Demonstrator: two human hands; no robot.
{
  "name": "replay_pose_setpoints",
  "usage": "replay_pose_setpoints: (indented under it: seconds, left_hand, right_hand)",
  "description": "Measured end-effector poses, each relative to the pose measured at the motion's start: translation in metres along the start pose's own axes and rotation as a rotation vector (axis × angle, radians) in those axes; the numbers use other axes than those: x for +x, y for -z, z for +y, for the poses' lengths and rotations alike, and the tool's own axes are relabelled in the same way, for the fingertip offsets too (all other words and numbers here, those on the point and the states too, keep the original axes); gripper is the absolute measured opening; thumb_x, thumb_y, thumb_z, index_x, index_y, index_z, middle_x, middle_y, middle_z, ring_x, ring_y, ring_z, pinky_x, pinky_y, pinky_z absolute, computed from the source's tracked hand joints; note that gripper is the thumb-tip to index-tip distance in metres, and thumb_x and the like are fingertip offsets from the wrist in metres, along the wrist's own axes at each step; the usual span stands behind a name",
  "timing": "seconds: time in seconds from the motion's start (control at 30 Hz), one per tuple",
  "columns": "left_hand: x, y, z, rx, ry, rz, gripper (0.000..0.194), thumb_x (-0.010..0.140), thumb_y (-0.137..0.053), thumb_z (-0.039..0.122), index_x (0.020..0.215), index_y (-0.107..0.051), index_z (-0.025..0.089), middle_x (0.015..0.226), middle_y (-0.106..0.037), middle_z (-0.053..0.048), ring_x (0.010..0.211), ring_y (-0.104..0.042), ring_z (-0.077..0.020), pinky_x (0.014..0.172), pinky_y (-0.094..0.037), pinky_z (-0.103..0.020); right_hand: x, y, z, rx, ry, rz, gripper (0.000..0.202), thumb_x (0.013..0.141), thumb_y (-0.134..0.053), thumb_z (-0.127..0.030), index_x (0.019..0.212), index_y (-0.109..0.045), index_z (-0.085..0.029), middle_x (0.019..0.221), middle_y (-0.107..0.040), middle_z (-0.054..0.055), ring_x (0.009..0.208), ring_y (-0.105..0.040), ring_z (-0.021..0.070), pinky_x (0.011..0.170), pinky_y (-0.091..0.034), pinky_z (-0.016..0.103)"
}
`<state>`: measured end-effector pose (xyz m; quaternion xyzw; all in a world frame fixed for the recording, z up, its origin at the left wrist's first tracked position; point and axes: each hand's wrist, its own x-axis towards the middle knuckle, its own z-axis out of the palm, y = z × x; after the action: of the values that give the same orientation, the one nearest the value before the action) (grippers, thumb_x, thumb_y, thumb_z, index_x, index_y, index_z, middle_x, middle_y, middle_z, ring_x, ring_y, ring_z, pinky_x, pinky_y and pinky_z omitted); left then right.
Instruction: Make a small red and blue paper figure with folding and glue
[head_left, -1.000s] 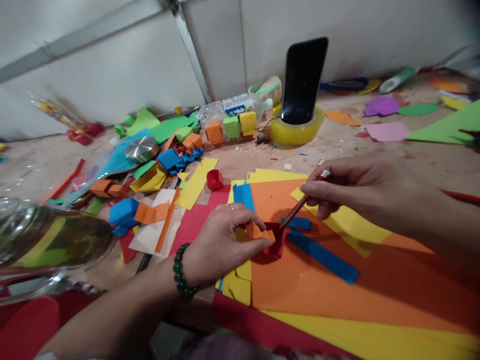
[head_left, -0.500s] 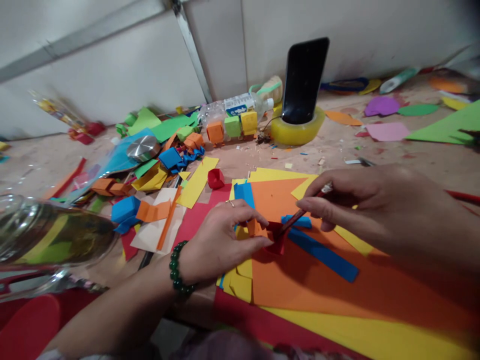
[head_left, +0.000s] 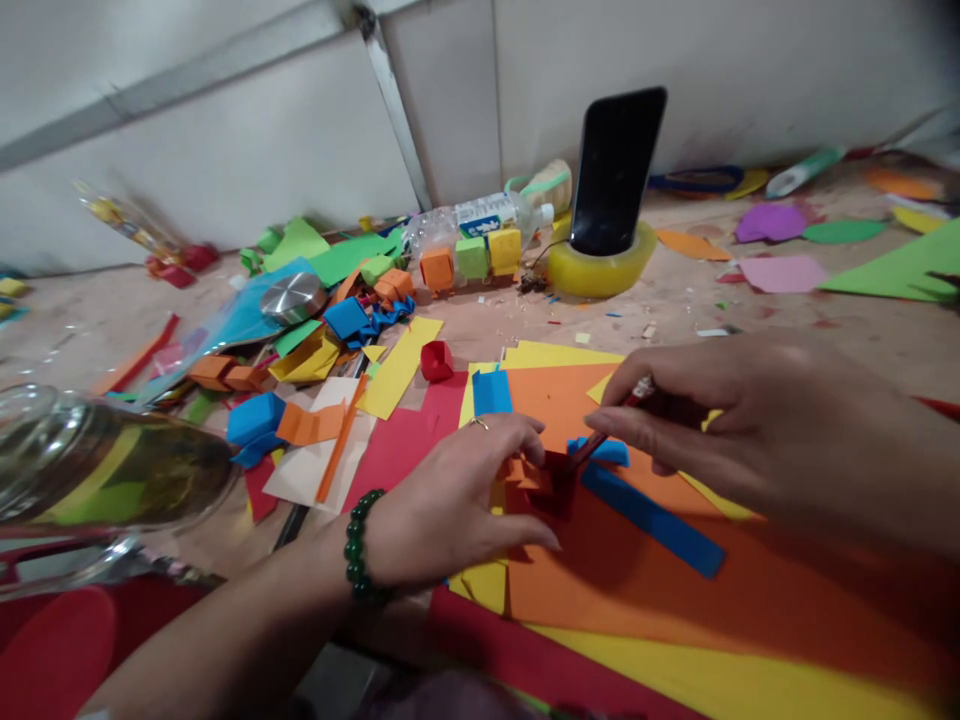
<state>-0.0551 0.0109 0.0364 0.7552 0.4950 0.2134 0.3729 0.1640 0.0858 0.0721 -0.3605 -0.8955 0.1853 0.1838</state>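
Observation:
My right hand (head_left: pixel 682 425) pinches a dark red pencil-like stick (head_left: pixel 595 442), slanted down to the left. Its lower end meets a small folded red paper piece (head_left: pixel 553 488), which lies in shadow on the orange sheet (head_left: pixel 622 580). To the left of that piece is my left hand (head_left: pixel 465 490), with thumb and fingers spread apart. Its curled index finger is over a small orange paper piece (head_left: pixel 525 472) against the red one; whether it touches cannot be made out. A blue strip (head_left: pixel 652 520) and a folded blue piece (head_left: pixel 607 452) lie just right of the red piece.
A phone (head_left: pixel 619 170) stands in a yellow tape roll (head_left: pixel 600 268) at the back. Paper cubes (head_left: pixel 472 258) line up before a plastic bottle (head_left: pixel 495 215). A glass jar (head_left: pixel 112 460) is at left, near blue folded paper (head_left: pixel 255 422) and a red cube (head_left: pixel 436 361).
My left thumb has moved away from the red and orange paper, so the hand has opened. My right hand keeps the stick at the red piece. The whole view has shifted slightly.

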Motion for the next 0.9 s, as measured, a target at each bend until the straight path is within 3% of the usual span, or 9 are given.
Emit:
replay_pose_setpoints:
  seconds: [0.13, 0.3, 0.43, 0.7, 0.9]
  left_hand:
    - [0.001, -0.003, 0.001, 0.111, -0.005, -0.041, 0.048, 0.073, -0.078, 0.024, 0.114, -0.052, 0.019, 0.111, -0.065, -0.005, 0.1, -0.06, -0.0189, 0.089, -0.048, -0.032]
    - [0.002, -0.009, -0.002, 0.133, -0.028, -0.006, 0.049, 0.072, -0.064, 0.006, 0.119, -0.052, 0.016, 0.117, -0.064, -0.007, 0.108, -0.059, -0.0198, 0.097, -0.046, -0.034]
    - [0.002, -0.01, -0.003, 0.119, -0.032, 0.001, 0.055, 0.07, -0.06, 0.002, 0.123, -0.05, 0.014, 0.122, -0.063, -0.008, 0.112, -0.058, -0.0204, 0.1, -0.046, -0.034]
    - [0.001, -0.009, -0.002, 0.12, -0.043, -0.007, 0.056, 0.077, -0.068, 0.012, 0.13, -0.048, 0.016, 0.125, -0.063, -0.008, 0.114, -0.058, -0.0208, 0.102, -0.045, -0.034]
    - [0.002, -0.008, 0.0, 0.126, -0.035, -0.008, 0.047, 0.08, -0.073, 0.025, 0.121, -0.053, 0.017, 0.115, -0.067, -0.006, 0.108, -0.061, -0.0206, 0.095, -0.047, -0.033]
  right_hand:
    - [-0.005, -0.002, -0.005, -0.006, 0.084, 0.044, 0.031, 0.091, -0.05, -0.036, 0.067, -0.063, -0.022, 0.05, -0.055, -0.003, 0.043, -0.045, 0.011, 0.045, -0.029, 0.027]
    - [-0.009, -0.004, -0.012, -0.125, 0.185, 0.08, 0.035, 0.095, -0.044, -0.036, 0.068, -0.061, -0.022, 0.051, -0.053, -0.002, 0.042, -0.041, 0.0117, 0.047, -0.025, 0.029]
    - [-0.009, -0.005, -0.014, -0.175, 0.22, 0.106, 0.037, 0.095, -0.043, -0.036, 0.065, -0.06, -0.022, 0.05, -0.053, -0.001, 0.041, -0.04, 0.0118, 0.046, -0.023, 0.031]
    - [-0.004, 0.002, -0.005, 0.014, 0.134, 0.115, 0.021, 0.09, -0.056, -0.035, 0.076, -0.068, -0.024, 0.046, -0.052, -0.005, 0.038, -0.042, 0.0091, 0.042, -0.027, 0.027]
    - [0.008, 0.008, 0.002, 0.217, -0.07, 0.012, 0.033, 0.088, -0.057, -0.042, 0.061, -0.062, -0.023, 0.05, -0.059, -0.003, 0.044, -0.055, 0.0119, 0.043, -0.037, 0.025]
